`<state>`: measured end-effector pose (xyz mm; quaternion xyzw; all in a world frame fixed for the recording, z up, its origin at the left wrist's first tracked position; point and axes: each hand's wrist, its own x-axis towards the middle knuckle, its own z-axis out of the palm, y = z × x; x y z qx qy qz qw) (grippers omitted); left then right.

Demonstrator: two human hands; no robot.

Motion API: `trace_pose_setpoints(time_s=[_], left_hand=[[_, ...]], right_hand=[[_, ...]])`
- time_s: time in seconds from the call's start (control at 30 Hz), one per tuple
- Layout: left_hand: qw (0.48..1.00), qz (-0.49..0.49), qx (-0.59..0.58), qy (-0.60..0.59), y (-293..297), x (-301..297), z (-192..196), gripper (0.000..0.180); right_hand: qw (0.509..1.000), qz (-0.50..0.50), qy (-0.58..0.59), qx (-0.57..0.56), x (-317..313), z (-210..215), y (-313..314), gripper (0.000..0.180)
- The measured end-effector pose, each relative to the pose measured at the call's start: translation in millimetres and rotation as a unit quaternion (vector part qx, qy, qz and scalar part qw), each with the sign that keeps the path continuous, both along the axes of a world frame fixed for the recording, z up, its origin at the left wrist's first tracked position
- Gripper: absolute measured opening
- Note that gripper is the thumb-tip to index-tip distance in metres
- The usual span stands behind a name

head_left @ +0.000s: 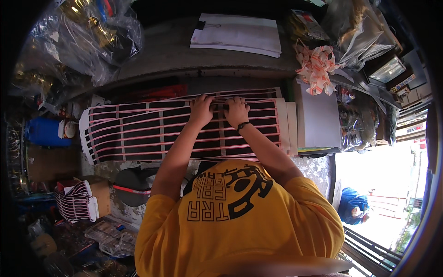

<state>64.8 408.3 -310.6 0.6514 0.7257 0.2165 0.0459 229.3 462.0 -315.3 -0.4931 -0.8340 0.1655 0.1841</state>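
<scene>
A long sheet [180, 134] with rows of black panels divided by pink-and-white strips lies across the bench before me, its left end curling up. My left hand [201, 111] grips its far edge near the middle, fingers bent over the top strip. Close beside it on the right, my right hand [237, 112] also has its fingers curled over that edge. A dark band [243, 125] circles the right wrist. Another sheet of the same pattern shows behind the far edge. What lies under my fingertips is hidden.
Pale sheets [318, 117] are stacked on the right. Beyond, a shelf [157, 51] bears clipped papers [235, 34] and a crumpled strip bundle [317, 67]. Plastic bags [92, 41] crowd the far left. A similar patterned sheet [76, 201] leans by a cardboard box [100, 194] lower left.
</scene>
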Motion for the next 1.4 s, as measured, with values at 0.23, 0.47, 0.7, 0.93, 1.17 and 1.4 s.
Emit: trace_pose_setpoints(time_s=[0.23,0.47,0.7,0.93,1.17,1.4], left_hand=[[0.992,-0.018,-0.125,-0.011,20.6,-1.0,13.2,0.022],[0.979,-0.036,-0.197,-0.029,37.9,-6.9,26.4,0.019],[0.966,-0.010,-0.193,-0.170,45.5,-9.2,16.8,0.022],[0.914,-0.131,-0.318,-0.214,78.7,-27.4,35.9,0.026],[0.888,-0.210,-0.380,-0.153,99.4,-21.3,68.4,0.031],[0.855,-0.275,-0.425,-0.112,115.0,-8.4,93.3,0.024]], right_hand=[[0.997,-0.006,-0.039,-0.065,-10.6,6.3,21.4,0.023],[0.998,-0.012,-0.042,0.049,-9.2,24.8,6.0,0.005],[0.997,-0.064,0.021,-0.037,-7.1,35.9,6.6,0.016],[0.987,-0.082,0.066,-0.123,-3.5,33.5,10.9,0.018],[0.987,-0.077,0.084,-0.112,4.1,35.0,10.8,0.014],[0.980,-0.085,0.118,-0.133,7.0,47.8,6.3,0.017]])
